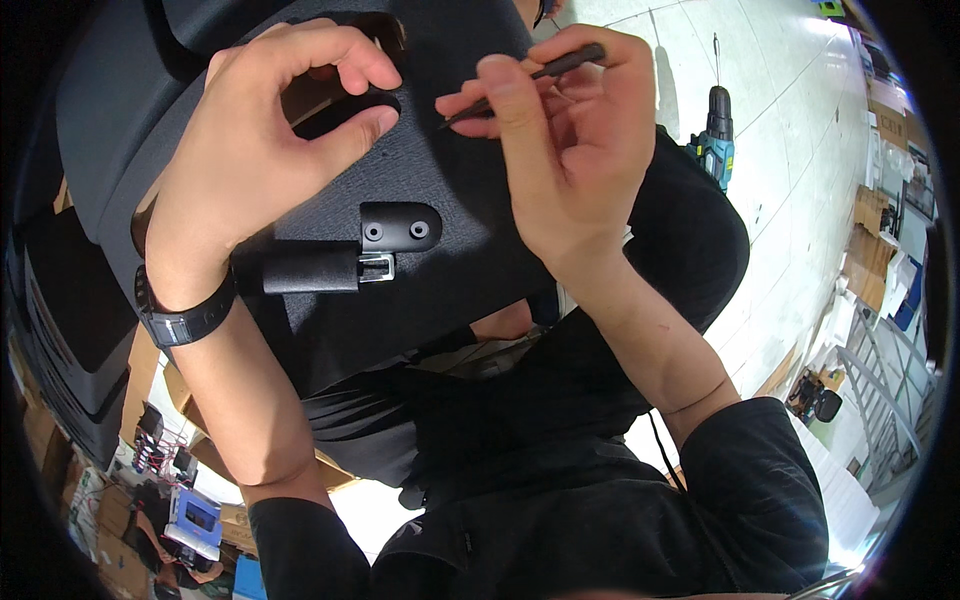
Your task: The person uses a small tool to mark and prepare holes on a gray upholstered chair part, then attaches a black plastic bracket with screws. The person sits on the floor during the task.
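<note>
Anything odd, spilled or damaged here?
Nothing looks spilled or visibly damaged. One mild oddity: the teal and black power drill appears to sit on the pale tiled floor beside the black-clothed knee, thin metal bit exposed, a possible snag.

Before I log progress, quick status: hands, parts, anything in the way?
Right hand gripping dark slim tool. Left hand open, looks empty. Black rounded piece: nothing over it.

Slim dark tool (578,60) partly hidden by right of two hands (585,140); drill (717,130) partly hidden behind black-clad leg (700,250).
</note>
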`<state>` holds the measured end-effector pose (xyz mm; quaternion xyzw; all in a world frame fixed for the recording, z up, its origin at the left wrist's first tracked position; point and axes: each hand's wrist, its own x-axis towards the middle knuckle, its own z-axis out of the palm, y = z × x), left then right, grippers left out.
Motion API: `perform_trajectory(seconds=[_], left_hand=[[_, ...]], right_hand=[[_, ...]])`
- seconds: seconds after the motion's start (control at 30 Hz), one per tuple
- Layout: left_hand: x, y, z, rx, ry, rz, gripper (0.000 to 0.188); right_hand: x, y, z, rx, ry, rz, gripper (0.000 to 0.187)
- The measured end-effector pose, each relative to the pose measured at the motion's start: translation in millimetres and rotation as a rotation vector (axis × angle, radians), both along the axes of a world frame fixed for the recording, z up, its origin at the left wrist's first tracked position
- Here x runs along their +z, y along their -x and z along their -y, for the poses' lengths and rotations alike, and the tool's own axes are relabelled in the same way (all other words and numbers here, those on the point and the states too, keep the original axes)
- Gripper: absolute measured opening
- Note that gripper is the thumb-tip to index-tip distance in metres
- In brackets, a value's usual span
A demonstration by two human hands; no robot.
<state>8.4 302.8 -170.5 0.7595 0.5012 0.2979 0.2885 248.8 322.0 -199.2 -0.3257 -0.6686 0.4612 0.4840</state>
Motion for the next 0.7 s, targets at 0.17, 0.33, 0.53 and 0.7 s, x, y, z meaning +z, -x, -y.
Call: perform_trajectory(seconds=[0.17,0.33,0.53,0.7], left_hand=[[-2,0,0,0.008,0.020,0.041,0.028],[1,0,1,0.002,0.035,0.027,0.030],[1,0,-1,-0.028,0.031,0.019,0.032],[1,0,0,-0.013,0.050,0.028,0.032]], right_hand=[[2,3,2,-0.006,-0.025,0.014,0.029],[-5,10,4,-0.062,-0.018,-0.094,0.024],[-6,9,4,-0.076,-0.075,0.011,0.023],[2,2,0,0.045,-0.317,0.232,0.032]])
